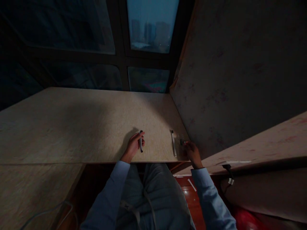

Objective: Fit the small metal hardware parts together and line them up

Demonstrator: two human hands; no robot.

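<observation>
Slim silver-and-black bar [141,145], straight and metal-looking, is in the left hand [134,144], thumb and fingers wrapped round it, nearly upright from this view, its top end leaning toward 12 o'clock. Solid hold imo. Right hand [193,151] is over at 3 o'clock from that, fingertips bunched at a small dark, shiny-edged piece [181,142], which sits at about 10 o'clock from the knuckles. Can't tell if it's actually pinched or just touched; too dark and tiny.

Between the hands, a thin pale-silver strip with a dark upper end [174,145] lies flat, at 3 o'clock from the left hand and touched by neither. All this is near the front edge of a long, pale, mottled stone-look ledge [79,127].

Tip for this bit: I'd hold the bar steady and take the little piece with a light pinch, well in from the front edge, since it'd probably roll off easily. More light would help too. Further out, patterned wallpapered wall [230,80] at 2 o'clock, dark-framed window [151,25] around 12.
</observation>
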